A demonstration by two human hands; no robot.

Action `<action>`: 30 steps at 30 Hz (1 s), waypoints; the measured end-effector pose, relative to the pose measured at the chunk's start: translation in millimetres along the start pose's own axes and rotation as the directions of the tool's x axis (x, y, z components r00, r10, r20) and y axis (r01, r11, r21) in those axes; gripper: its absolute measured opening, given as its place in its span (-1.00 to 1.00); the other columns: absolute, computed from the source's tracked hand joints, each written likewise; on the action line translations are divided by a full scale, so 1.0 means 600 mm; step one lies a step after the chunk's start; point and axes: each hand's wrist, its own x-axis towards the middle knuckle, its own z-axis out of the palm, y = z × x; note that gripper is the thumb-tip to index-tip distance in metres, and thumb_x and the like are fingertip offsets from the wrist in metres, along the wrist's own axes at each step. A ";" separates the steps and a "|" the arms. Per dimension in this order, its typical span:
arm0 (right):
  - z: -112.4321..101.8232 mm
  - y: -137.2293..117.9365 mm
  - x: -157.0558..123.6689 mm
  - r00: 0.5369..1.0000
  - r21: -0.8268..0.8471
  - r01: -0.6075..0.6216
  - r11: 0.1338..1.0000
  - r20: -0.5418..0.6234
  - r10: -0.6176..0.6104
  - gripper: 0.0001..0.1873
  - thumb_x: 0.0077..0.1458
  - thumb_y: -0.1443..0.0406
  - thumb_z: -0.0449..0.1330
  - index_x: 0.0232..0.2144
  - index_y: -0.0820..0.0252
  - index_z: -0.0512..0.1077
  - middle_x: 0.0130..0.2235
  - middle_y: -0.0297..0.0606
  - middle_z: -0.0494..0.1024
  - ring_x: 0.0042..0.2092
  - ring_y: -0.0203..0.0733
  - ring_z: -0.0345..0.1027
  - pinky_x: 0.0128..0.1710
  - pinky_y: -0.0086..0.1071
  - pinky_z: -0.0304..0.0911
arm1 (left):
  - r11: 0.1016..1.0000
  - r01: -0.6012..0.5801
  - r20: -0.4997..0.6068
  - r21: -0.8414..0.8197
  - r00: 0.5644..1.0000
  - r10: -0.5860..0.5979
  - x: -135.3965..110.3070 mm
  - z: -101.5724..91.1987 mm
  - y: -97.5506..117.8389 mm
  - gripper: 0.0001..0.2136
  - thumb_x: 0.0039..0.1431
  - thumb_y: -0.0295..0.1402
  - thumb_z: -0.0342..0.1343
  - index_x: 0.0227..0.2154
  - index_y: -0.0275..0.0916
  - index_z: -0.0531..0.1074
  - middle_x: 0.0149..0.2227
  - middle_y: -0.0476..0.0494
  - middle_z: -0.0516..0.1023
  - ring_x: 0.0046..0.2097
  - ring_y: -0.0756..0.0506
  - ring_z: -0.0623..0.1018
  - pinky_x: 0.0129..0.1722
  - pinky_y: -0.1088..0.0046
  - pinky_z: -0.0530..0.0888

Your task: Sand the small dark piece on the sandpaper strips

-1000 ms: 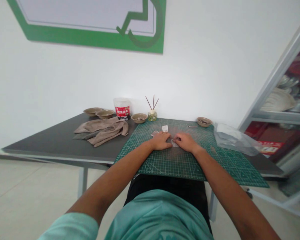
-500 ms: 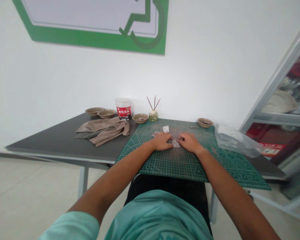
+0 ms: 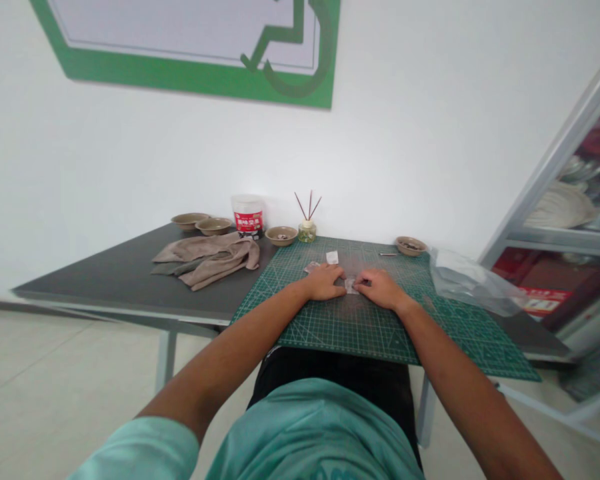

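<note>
Small pale square (image 3: pixel 351 286) lies on green mat (image 3: pixel 350 328), between my hands. My right hand (image 3: pixel 377 288) touches its right edge; I cannot confirm pinch. My left hand (image 3: pixel 324 283): palm down beside it; grasp not discernible. Centre bowl (image 3: pixel 281 243): small pieces inside. Right bowl (image 3: pixel 411 252): dark bits inside. Reed bottle (image 3: pixel 307 233): three sticks.

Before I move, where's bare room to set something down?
Bare: the dark table between the brown cloth and the table's left edge; the near strip of green mat between the forearms. Crowded: around the left hand and right hand, with pale pieces; along the wall, with bowls and a tub.
</note>
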 end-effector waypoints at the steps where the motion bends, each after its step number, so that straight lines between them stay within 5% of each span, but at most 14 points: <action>1: 0.001 -0.002 -0.001 1.000 0.008 0.015 1.000 0.014 -0.015 -0.75 0.26 0.14 0.21 -0.26 0.24 0.50 -0.23 -0.26 0.55 -0.14 -0.14 0.43 -0.02 -0.14 0.30 | 1.000 0.002 0.001 -0.001 1.000 -0.002 0.000 0.000 0.000 -0.63 0.29 -0.16 0.14 0.05 -0.27 0.39 0.09 -0.24 0.43 0.10 -0.22 0.45 0.11 0.02 0.40; 8: 0.005 -0.006 0.012 0.999 -0.033 -0.038 0.999 -0.033 0.037 -0.74 0.29 0.14 0.18 -0.22 0.24 0.48 -0.14 -0.20 0.54 -0.04 -0.09 0.41 0.05 -0.06 0.29 | 1.000 0.014 0.000 0.007 1.000 -0.014 -0.001 -0.003 0.001 -0.63 0.29 -0.16 0.14 0.05 -0.27 0.39 0.10 -0.24 0.42 0.10 -0.23 0.45 0.12 0.01 0.39; 14: -0.003 -0.015 -0.002 0.998 -0.011 0.045 0.999 0.048 -0.044 -0.76 0.29 0.16 0.20 -0.20 0.25 0.50 -0.14 -0.23 0.56 -0.08 -0.13 0.45 0.03 -0.10 0.33 | 1.000 -0.002 -0.019 0.005 1.000 0.002 -0.001 -0.001 -0.002 -0.63 0.29 -0.15 0.14 0.03 -0.27 0.40 0.06 -0.23 0.44 0.08 -0.21 0.46 0.09 0.04 0.41; 21: 0.000 -0.006 0.015 0.997 -0.063 -0.068 0.996 -0.025 0.067 -0.73 0.30 0.14 0.18 -0.16 0.25 0.48 -0.09 -0.18 0.53 -0.02 -0.08 0.42 0.04 -0.05 0.32 | 1.000 -0.009 -0.029 0.002 1.000 0.009 -0.003 -0.001 -0.004 -0.63 0.29 -0.15 0.13 0.04 -0.27 0.39 0.07 -0.24 0.43 0.07 -0.21 0.46 0.08 0.05 0.42; 30: 0.007 -0.014 0.017 1.000 -0.021 0.006 1.000 0.028 -0.005 -0.75 0.30 0.16 0.18 -0.15 0.25 0.48 -0.10 -0.20 0.54 -0.06 -0.12 0.45 0.01 -0.09 0.36 | 1.000 -0.009 -0.027 0.005 1.000 0.009 -0.002 0.001 -0.006 -0.63 0.29 -0.16 0.13 0.04 -0.27 0.39 0.07 -0.24 0.43 0.08 -0.21 0.46 0.09 0.04 0.41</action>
